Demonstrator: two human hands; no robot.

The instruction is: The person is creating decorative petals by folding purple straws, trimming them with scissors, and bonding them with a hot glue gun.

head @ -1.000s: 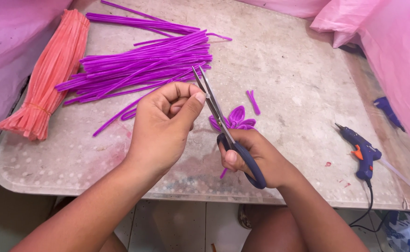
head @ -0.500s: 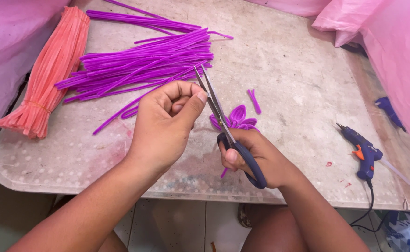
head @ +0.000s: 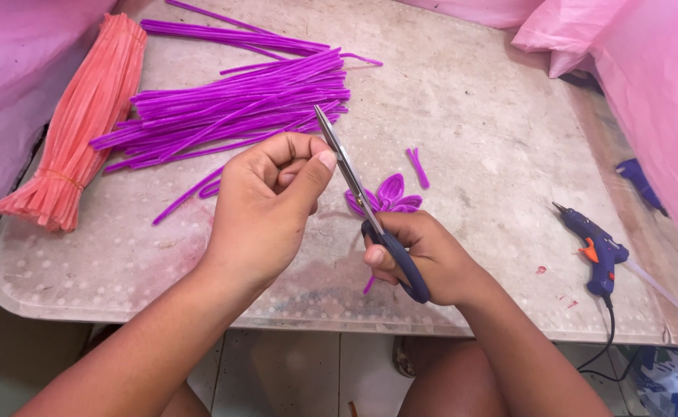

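My right hand (head: 424, 259) grips blue-handled scissors (head: 362, 197), blades closed and pointing up-left toward my left thumb. My left hand (head: 265, 205) is curled in a loose fist beside the blades; whatever it pinches is hidden by the fingers. Under the scissors lies a purple flower shape (head: 397, 197) bent from fuzzy wire, with a short cut piece (head: 418, 167) beside it. A pile of purple fuzzy wire sticks (head: 231, 108) lies beyond my left hand.
A bundle of orange fuzzy sticks (head: 76, 131) lies at the table's left. A blue glue gun (head: 598, 247) with its cord rests at the right. Pink plastic sheeting (head: 648, 77) hangs on the right and left sides. The glass tabletop (head: 493, 100) ends near my knees.
Both hands stayed nearly still; the scissors and left thumb have shifted only slightly.
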